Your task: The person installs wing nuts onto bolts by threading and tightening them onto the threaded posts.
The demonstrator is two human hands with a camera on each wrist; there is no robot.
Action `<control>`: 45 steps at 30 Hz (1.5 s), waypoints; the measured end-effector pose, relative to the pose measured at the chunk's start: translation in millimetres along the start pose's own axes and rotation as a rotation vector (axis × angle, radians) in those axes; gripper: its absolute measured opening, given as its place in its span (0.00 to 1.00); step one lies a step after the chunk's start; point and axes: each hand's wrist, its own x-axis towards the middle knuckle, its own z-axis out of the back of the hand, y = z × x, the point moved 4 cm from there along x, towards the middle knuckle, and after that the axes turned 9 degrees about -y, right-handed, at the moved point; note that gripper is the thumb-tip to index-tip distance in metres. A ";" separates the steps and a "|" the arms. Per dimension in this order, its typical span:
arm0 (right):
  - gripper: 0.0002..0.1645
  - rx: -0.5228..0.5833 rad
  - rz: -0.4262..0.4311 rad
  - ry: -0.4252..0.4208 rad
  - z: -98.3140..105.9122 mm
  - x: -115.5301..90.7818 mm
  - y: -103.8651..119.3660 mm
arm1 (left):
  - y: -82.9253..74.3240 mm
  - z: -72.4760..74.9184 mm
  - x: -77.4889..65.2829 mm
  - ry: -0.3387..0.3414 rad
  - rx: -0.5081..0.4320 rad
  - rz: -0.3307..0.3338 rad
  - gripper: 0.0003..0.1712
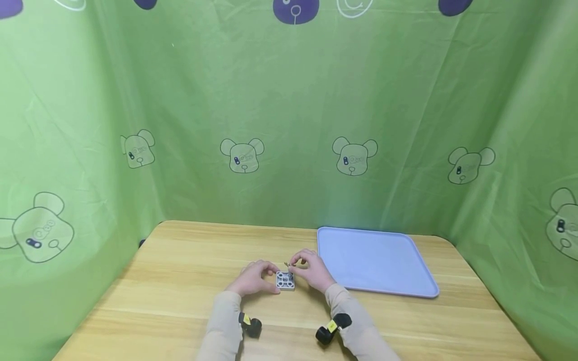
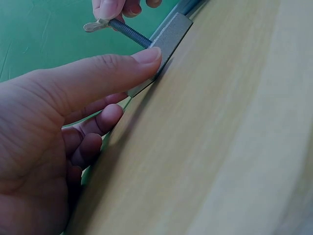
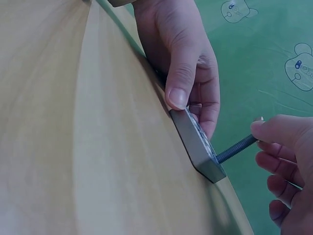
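- Here, I see the left hand gripping the block
- right hand pinching a bolt atop the block
- tray right of the block

Grey block on wooden table. Left hand at its nine o'clock, holding it. Right hand, between two and three, pinches a small metal piece at the block's one o'clock. Pale blue tray farther out, towards half past two. Green curtain at twelve, printed with bear faces.
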 end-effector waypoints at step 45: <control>0.12 0.087 -0.056 -0.020 -0.5 -0.5 4.0 | -2.3 1.8 -1.8 0.007 -0.001 0.009 0.30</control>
